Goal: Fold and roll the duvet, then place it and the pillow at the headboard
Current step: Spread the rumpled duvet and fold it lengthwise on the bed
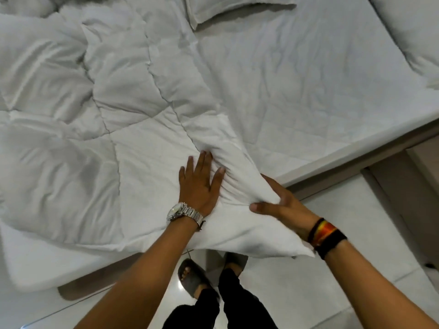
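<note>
A white quilted duvet [95,115] lies rumpled over the left and middle of the bed, its near corner hanging past the bed's corner. My left hand [199,186], with a silver watch at the wrist, lies flat with fingers spread on the duvet near that corner. My right hand [282,205], with dark and striped bands at the wrist, pinches a bunched fold of the duvet corner between thumb and fingers and lifts it slightly. A white pillow [228,10] lies at the top middle of the bed. Another pillow [413,34] shows at the top right.
The mattress [308,91] is bare on the right half, with its corner toward me. A beige bed base [356,162] runs along the right edge. Glossy white floor tiles [308,293] lie below, with my feet in grey slippers [192,276].
</note>
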Demonstrator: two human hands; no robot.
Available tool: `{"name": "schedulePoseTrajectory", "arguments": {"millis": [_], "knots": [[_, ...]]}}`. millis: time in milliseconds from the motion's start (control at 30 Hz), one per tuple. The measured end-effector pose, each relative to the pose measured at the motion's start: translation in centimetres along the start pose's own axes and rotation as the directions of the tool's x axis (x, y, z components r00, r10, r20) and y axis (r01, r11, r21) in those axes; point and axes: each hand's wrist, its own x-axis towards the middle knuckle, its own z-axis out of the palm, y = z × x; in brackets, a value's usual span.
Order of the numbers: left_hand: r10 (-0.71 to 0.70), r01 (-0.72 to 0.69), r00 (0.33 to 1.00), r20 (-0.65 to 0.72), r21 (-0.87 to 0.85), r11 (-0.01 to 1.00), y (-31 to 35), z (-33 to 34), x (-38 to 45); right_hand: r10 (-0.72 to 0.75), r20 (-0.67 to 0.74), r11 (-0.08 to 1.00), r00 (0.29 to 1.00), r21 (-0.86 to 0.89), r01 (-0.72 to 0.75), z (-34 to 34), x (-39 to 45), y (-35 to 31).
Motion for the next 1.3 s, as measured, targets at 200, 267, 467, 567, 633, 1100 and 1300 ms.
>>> {"name": "schedulePoseTrajectory", "arguments": {"millis": [200,267,467,567,633,1100,1300], "knots": [[0.048,-0.109,0.939,0.341,0.163,0.981,0.8,3.2,-0.9,-0.005,-0.260,0.929,0.966,-0.359,-0.092,-1.5,-1.6,5.5],[0.070,-0.094,0.972,0.223,0.099,0.991,-0.3,2.4,-1.7,-0.117,-0.320,0.831,0.940,-0.551,-0.084,0.8,-0.5,5.2],[-0.070,0.106,0.885,-0.460,0.054,0.993,-11.0,-6.3,-10.5,-0.444,-0.058,0.563,0.894,-0.794,0.228,14.4,4.0,1.5],[-0.412,0.395,0.668,-0.620,-0.174,0.902,-20.3,-10.8,-14.4,-0.519,0.094,0.479,0.850,-0.792,0.380,22.2,6.8,-1.4],[-0.624,0.441,0.555,-0.550,-0.442,0.781,-25.9,-12.9,-15.7,-0.540,0.182,0.450,0.822,-0.763,0.465,27.3,8.5,-3.3],[-0.457,0.249,0.855,-0.245,-0.580,0.776,-33.9,-16.7,-11.6,-0.472,0.171,0.426,0.865,-0.815,0.394,38.2,14.9,-5.6],[-0.651,0.552,0.758,0.042,-0.572,0.606,-33.4,-21.4,-23.1,-0.581,0.223,0.484,0.783,-0.678,0.553,40.6,11.1,-8.2]]}}
